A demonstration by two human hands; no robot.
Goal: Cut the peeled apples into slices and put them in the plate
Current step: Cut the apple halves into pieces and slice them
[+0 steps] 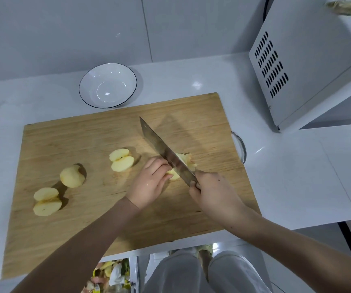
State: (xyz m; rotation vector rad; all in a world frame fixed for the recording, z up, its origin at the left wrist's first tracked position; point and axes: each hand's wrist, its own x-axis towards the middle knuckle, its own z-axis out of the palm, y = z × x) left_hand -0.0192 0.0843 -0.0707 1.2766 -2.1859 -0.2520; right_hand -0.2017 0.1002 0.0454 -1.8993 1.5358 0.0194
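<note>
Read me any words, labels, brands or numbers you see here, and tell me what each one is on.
None can be read in this view.
Too blurred to read: coloured print on the wrappers at the picture's bottom edge.
No markings visible: microwave, plate, cutting board, knife.

White microwave [309, 66] (vented side), scrap bin [113, 275]

A pale, matt wooden cutting board [111, 208] fills the centre on a glossy white tabletop [286, 176]. The broad steel cleaver blade [159, 144] gleams; the glazed white dark-rimmed plate [108, 85], upper centre, shines. Upper right, a white painted-metal microwave casing [309, 60].
</note>
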